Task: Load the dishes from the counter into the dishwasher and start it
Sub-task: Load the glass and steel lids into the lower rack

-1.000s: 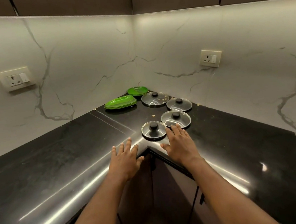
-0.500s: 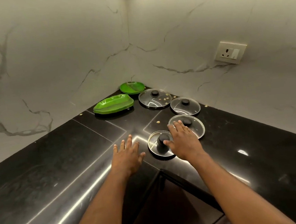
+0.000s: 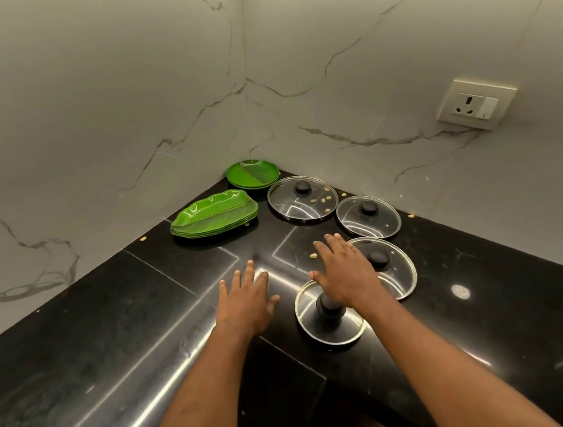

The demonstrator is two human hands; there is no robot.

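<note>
Nearest lid (image 3: 340,329) lies on the table (image 3: 112,333), knob (image 3: 327,307) under the right hand (image 3: 344,272), fingers (image 3: 339,244) straight; left hand (image 3: 245,299) rests flat beside that lid, fingers spread.

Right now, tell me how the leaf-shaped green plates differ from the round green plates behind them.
The leaf-shaped plates are long and pointed; the round plates are circular. The leaf-shaped plates lie nearer, along the left wall; the round plates sit deep in the corner. Both are glossy green stacks lying flat on the black counter.
</note>
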